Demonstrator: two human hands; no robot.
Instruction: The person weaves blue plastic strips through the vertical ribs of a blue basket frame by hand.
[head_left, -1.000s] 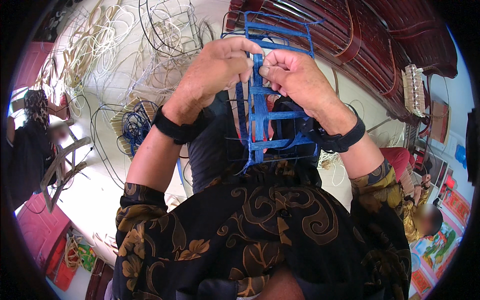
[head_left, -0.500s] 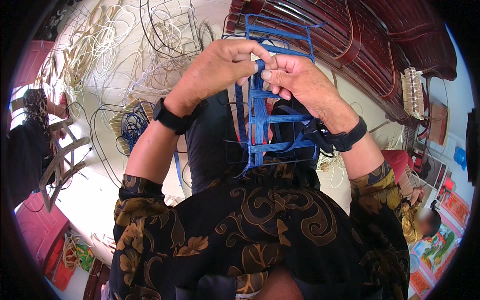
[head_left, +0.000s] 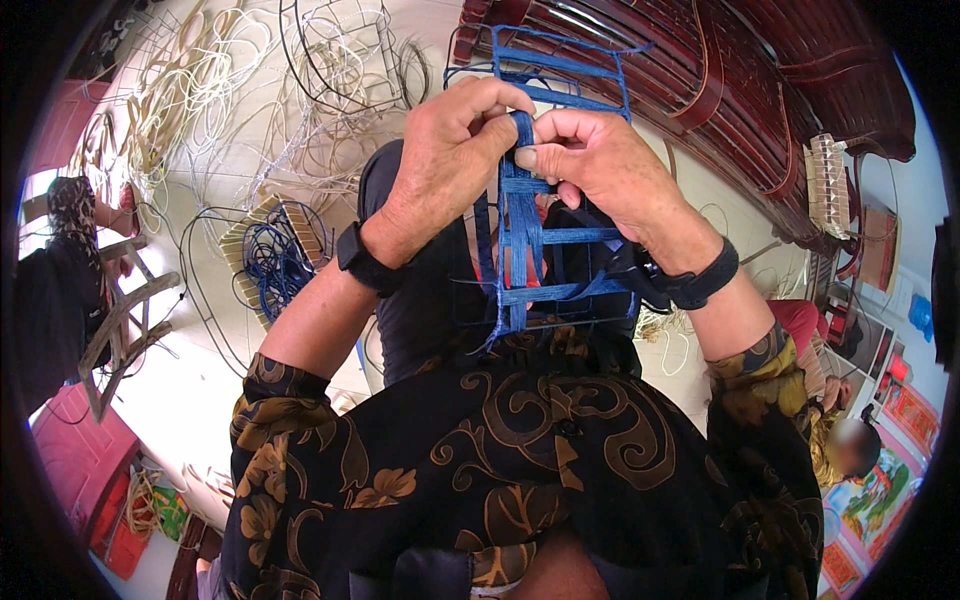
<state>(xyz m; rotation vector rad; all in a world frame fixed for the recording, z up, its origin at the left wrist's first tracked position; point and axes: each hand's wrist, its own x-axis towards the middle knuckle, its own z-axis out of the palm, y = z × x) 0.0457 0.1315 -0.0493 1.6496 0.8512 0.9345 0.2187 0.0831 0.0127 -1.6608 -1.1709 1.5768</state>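
A rectangular wire frame wrapped with blue strands (head_left: 560, 235) lies over my lap, with several crosswise bands and a thick lengthwise band (head_left: 518, 215). My left hand (head_left: 465, 145) is closed on the upper end of that band, thumb and index finger meeting around it. My right hand (head_left: 585, 155) pinches the same band from the right, its thumb slightly below the left thumb. Both hands hide part of the band and the bars behind them.
A wooden bench (head_left: 700, 90) runs along the upper right. Pale cords (head_left: 230, 80) spread over the floor; a slatted holder with dark blue cord (head_left: 275, 260) sits left. Wooden stools (head_left: 130, 330) and someone in dark clothes are far left; another person (head_left: 830, 420) sits at right.
My left hand and wrist have shifted slightly right and down, the thumb now pressed on the band's top. My right thumb has moved a little lower along the band.
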